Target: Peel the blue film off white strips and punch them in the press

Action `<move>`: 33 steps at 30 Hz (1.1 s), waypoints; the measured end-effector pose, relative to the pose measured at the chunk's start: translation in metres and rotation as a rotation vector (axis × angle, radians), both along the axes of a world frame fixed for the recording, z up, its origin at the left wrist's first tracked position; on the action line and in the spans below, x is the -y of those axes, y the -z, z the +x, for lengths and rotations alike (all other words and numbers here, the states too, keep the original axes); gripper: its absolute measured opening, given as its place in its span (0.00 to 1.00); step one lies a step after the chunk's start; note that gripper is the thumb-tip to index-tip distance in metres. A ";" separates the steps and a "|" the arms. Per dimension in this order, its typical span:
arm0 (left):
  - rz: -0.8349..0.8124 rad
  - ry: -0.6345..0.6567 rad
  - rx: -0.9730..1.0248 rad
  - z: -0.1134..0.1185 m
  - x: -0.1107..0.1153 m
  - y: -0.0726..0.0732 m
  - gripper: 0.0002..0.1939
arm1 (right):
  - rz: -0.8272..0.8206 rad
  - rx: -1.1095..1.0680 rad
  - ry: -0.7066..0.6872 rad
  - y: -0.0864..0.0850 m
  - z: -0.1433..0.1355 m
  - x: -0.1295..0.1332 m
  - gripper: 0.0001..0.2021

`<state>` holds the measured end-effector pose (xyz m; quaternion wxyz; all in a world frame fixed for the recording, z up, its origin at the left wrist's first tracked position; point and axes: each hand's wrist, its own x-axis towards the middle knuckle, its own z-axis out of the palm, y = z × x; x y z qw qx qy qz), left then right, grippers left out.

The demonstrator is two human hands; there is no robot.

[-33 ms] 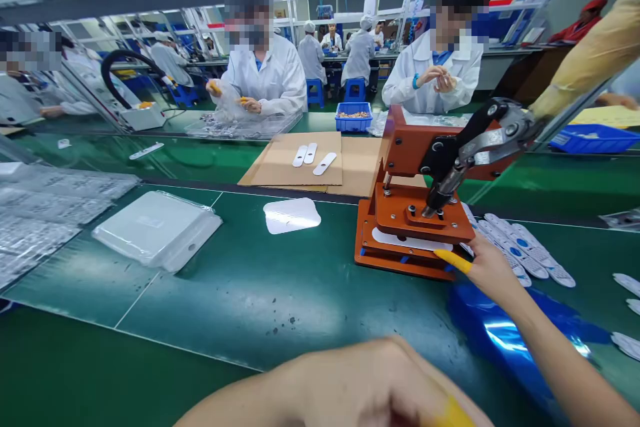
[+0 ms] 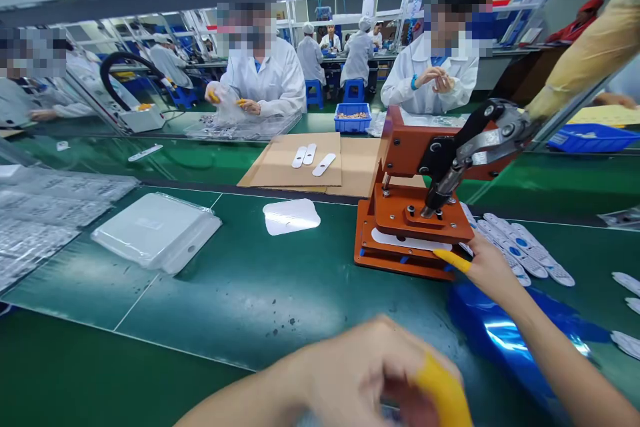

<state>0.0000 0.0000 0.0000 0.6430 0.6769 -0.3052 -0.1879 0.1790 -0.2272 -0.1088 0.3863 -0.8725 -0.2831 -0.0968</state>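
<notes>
An orange-red press (image 2: 425, 217) stands at the right, its black and silver lever mechanism above. A long white strip with a dark hole (image 2: 387, 236) lies between its plates. My right hand (image 2: 487, 263) is at the strip's right end, its yellow-covered thumb on the front edge, the other fingers partly hidden behind the upper plate. Low in the view, my left hand (image 2: 373, 370) hangs over the mat in front of the press, blurred. Its fingers curl round, one in a yellow cover, and what they hold is hidden.
White pieces (image 2: 525, 247) with blue dots lie right of the press, near a blue glossy sheet (image 2: 520, 333). A white sheet (image 2: 291, 216) and a wrapped white stack (image 2: 155, 230) lie left. Cardboard (image 2: 295, 173) bears three strips. Two people in white coats work opposite.
My left hand has risen slightly, and more of its yellow-covered finger shows. My right hand stays at the press.
</notes>
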 end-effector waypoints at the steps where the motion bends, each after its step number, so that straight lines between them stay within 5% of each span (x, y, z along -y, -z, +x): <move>1: 0.089 -0.118 0.085 0.006 -0.003 0.006 0.20 | -0.006 0.000 0.004 -0.001 0.000 -0.001 0.23; 4: 0.515 -0.532 0.430 0.027 -0.017 0.031 0.14 | -0.015 -0.019 0.013 -0.005 -0.001 -0.003 0.23; 8: 0.866 -0.621 0.739 0.052 -0.032 0.061 0.19 | -0.015 -0.073 -0.007 -0.012 -0.002 -0.007 0.22; 13: 0.924 -0.653 0.832 0.062 -0.032 0.064 0.19 | -0.015 -0.021 -0.013 -0.012 -0.004 -0.006 0.20; 19: 0.939 -0.646 0.856 0.061 -0.028 0.059 0.15 | -0.088 0.301 0.038 0.010 -0.025 0.005 0.13; 23: 0.814 -0.762 0.776 0.056 -0.042 0.074 0.12 | -0.099 0.280 0.021 0.012 -0.024 0.013 0.14; 25: 0.697 -0.985 0.737 0.054 -0.056 0.088 0.10 | 0.004 0.222 0.063 -0.012 -0.016 0.014 0.15; 28: 0.564 -1.289 0.621 0.052 -0.078 0.107 0.09 | 0.324 0.243 0.125 -0.092 -0.013 -0.002 0.16; 31: 0.548 -1.346 0.452 0.054 -0.090 0.117 0.11 | 0.664 0.301 -0.162 -0.188 -0.022 -0.036 0.20; 33: 0.544 -1.331 0.384 0.055 -0.091 0.118 0.12 | 0.777 0.265 -0.379 -0.229 -0.029 -0.061 0.17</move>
